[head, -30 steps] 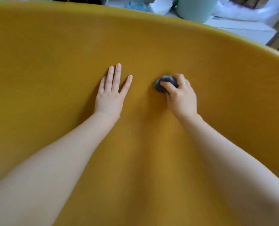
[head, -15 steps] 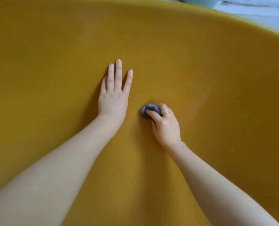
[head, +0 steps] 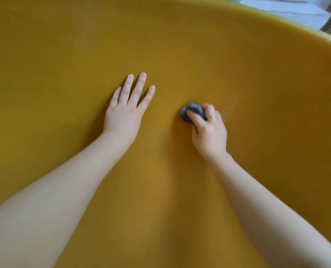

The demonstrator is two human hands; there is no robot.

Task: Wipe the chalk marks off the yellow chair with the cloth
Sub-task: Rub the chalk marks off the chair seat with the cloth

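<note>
The yellow chair (head: 257, 93) fills almost the whole view as a broad mustard fabric surface with a curved upper rim. My left hand (head: 126, 111) lies flat on the fabric, fingers spread and pointing away, holding nothing. To its right my right hand (head: 209, 130), with a ring on one finger, presses a small balled-up dark grey cloth (head: 191, 112) against the fabric. A faint pale smudge (head: 232, 109) shows just right of the cloth. I see no clear chalk marks elsewhere.
Beyond the chair's rim at the top right a white surface (head: 288, 12) shows, with a dark object at the very corner. Both of my bare forearms reach in from the bottom edge.
My right hand with the cloth swept down and left across the fabric, then back up and to the right. My left hand stayed flat in place. The view tilted downward.
</note>
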